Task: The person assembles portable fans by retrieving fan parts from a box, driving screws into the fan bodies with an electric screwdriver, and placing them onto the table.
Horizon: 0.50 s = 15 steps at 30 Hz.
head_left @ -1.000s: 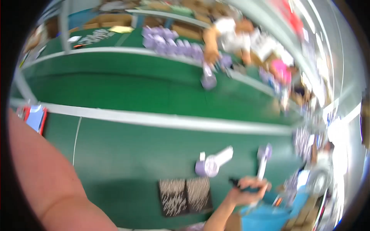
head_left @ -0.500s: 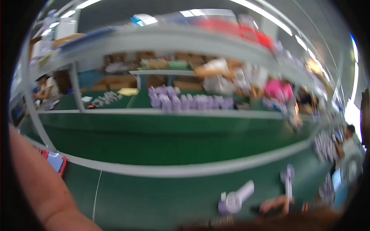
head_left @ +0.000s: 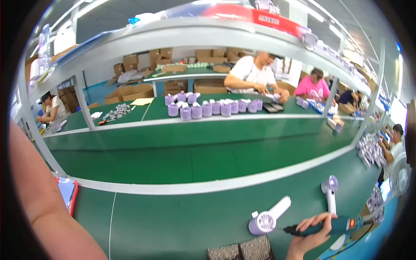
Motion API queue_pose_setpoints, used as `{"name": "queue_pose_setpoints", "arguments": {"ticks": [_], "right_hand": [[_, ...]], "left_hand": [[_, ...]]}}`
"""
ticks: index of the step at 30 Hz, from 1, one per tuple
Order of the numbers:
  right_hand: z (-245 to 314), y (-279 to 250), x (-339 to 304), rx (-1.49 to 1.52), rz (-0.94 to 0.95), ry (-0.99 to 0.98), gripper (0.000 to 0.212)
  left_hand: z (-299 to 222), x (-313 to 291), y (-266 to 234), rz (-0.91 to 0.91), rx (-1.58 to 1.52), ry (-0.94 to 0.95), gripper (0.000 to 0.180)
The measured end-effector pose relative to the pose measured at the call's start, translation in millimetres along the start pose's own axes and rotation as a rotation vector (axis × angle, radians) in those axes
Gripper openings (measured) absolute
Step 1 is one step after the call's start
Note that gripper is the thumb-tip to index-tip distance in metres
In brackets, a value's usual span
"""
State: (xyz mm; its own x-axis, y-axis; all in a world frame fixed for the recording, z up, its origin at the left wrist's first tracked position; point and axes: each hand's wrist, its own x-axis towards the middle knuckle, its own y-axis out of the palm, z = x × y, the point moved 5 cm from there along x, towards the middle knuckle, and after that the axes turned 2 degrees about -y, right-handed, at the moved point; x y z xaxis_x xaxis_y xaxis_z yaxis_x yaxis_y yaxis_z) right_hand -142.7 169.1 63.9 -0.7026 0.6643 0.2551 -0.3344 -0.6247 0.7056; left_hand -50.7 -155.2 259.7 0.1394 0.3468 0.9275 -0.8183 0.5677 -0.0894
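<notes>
positioning the corded driver (head_left: 342, 225), gripped in the right hand (head_left: 310, 233), appears to be the current step. the nearer handheld fan (head_left: 263, 222) lies just left of the driver; engaging it would call for a leftward reach. left hand: out of view, grip cannot be told.

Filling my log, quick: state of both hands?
Left hand: out of frame, can't tell.
Right hand: closed around a teal-and-black electric screwdriver.

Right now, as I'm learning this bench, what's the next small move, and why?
Perhaps ease the teal-and-black tool toward the black trays: your right grip holds it, its tip points left, clear of the purple-and-white fan, and the trays, filled with small metal pieces, lie near that tip.
</notes>
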Motion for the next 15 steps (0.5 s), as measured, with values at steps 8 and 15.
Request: {"name": "queue_pose_setpoints", "arguments": {"ticks": [8, 15], "right_hand": [[9, -20, 40, 0.021, 0.095, 0.013, 0.026], [-6, -9, 13, -0.024, 0.102, -0.005, 0.022]], "left_hand": [[-51, 8, 16, 0.078, -0.076, -0.313, 0.046], [-89, 8, 44, 0.563, -0.438, -0.557, 0.034]]}}
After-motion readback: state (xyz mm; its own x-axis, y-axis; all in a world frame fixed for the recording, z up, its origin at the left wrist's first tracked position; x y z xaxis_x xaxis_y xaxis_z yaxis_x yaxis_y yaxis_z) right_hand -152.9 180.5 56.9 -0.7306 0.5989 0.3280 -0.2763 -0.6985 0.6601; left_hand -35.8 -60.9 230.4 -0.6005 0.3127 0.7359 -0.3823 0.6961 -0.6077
